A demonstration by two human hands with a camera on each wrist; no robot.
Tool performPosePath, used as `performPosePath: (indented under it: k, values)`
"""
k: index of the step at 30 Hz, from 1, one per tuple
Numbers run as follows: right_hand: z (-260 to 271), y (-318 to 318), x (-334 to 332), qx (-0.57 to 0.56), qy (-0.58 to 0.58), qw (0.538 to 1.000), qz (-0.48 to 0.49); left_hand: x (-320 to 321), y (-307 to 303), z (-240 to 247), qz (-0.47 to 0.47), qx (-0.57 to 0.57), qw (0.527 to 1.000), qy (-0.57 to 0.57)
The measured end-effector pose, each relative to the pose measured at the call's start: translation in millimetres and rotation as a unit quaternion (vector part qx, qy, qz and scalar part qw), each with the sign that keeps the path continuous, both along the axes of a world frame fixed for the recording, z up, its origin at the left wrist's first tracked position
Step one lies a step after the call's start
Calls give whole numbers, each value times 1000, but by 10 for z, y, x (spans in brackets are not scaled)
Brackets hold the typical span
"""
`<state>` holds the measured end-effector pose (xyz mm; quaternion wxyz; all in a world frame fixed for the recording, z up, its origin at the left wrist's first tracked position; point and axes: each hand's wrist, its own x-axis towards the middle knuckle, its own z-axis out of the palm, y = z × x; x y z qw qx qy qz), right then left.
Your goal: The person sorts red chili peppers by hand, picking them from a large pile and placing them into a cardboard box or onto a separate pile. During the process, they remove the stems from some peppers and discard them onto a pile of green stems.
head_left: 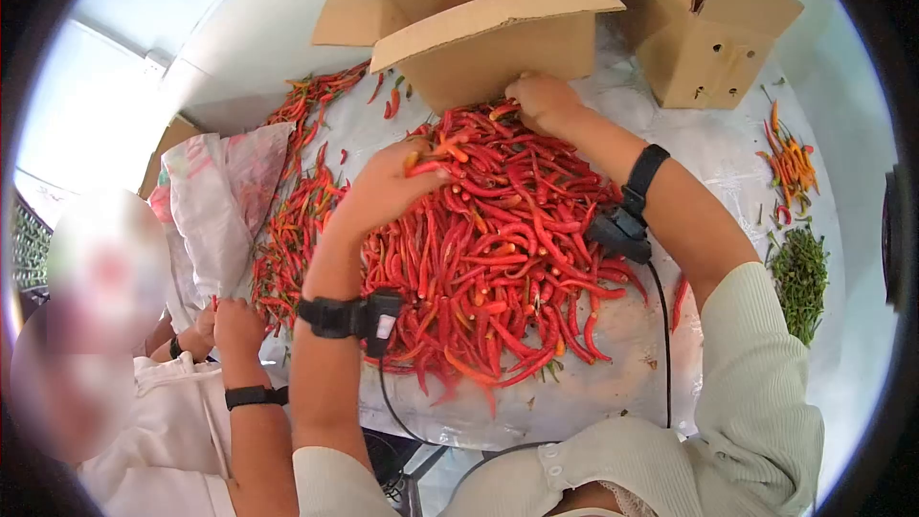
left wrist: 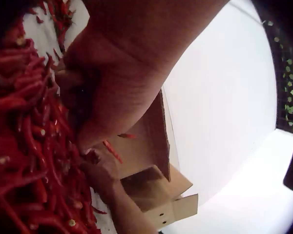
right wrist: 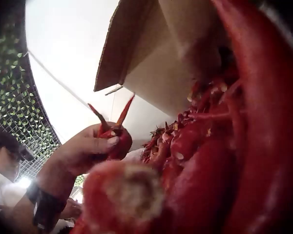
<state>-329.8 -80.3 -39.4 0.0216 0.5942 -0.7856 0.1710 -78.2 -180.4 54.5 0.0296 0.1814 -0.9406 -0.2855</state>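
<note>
A large heap of red chilies [head_left: 498, 239] covers the table before me, many with cut pale stem ends. My left hand [head_left: 388, 182] is over the heap's upper left side and grips a few chilies [head_left: 440, 155] between thumb and fingers. In the right wrist view the thumb of this left hand [right wrist: 90, 148] lies across them, and two thin tips point upward. My right hand [head_left: 548, 103] reaches to the heap's far edge, beside the cardboard box [head_left: 498, 43]. Its fingers bend down among the chilies there; I cannot tell whether they hold one.
A second carton [head_left: 713, 48] stands at the back right. Orange chilies [head_left: 790, 168] and a pile of green stems [head_left: 799, 282] lie at the right. More chilies [head_left: 297, 230] and a white sack [head_left: 225, 201] are at the left, where another person's hand [head_left: 237, 327] works.
</note>
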Motion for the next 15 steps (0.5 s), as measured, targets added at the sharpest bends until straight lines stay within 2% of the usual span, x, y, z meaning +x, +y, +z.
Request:
performPosePath:
  k: [3, 4, 7, 10, 11, 13, 14, 15]
  values:
    - [-8, 127, -19, 6, -4, 999, 46, 214, -103, 65, 90, 64, 993, 42]
    - [-17, 178, -12, 4, -19, 998, 53, 231, -139, 73, 102, 155, 982, 47]
    - [-6, 306, -39, 52, -44, 997, 46, 177, -192, 2, 65, 208, 972, 91]
    - [111, 419, -74, 111, -24, 993, 38, -16, -175, -30, 75, 236, 968, 45]
    - [164, 447, -74, 129, -11, 991, 39, -92, -168, -33, 83, 208, 974, 37]
    - [239, 490, -13, 26, -21, 999, 26, -235, -189, -21, 102, 150, 983, 23]
    - [269, 480, -4, -25, -25, 999, 22, -310, -269, -79, 112, 115, 986, 52]
    - [266, 439, -21, -35, -7, 999, 38, -341, -290, -77, 115, 70, 989, 65]
